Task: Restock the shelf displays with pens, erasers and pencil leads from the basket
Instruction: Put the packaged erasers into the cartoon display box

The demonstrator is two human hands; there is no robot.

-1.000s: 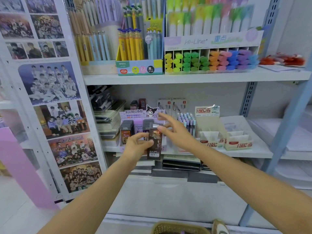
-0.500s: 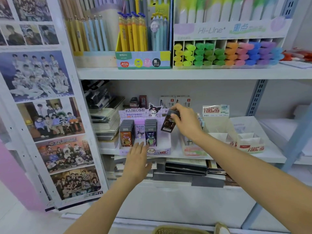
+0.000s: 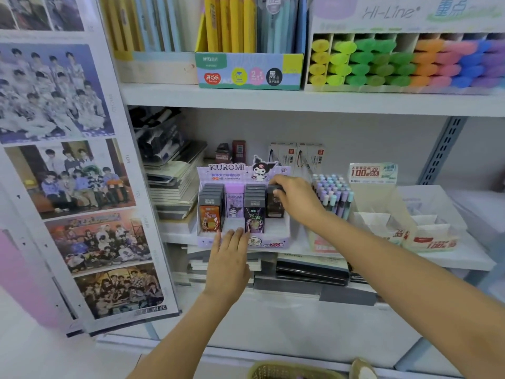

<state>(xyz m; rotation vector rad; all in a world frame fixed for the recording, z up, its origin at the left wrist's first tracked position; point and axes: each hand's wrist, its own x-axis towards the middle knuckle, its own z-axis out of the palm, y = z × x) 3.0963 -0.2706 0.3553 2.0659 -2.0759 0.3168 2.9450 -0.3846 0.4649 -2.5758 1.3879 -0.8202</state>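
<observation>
R hand [image 3: 296, 199] fingers curled on dark lead case [image 3: 274, 206], upright in rightmost slot of purple display box [image 3: 273, 243], mid shelf [image 3: 464, 259]. L hand [image 3: 228, 258] flat, fingers straight, touching box's near front edge.

White shelf boards [image 3: 273, 101] on slotted grey-blue upright [image 3: 444, 149]; group-photo poster panel [image 3: 68, 173] at left; pale floor [image 3: 32, 351] below; even lighting.

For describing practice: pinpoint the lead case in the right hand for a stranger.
Below the highlighters sits the purple Kuromi display box. In its rightmost column, the right hand holds the black lead case; neighbours are grey-topped or lilac.
</observation>
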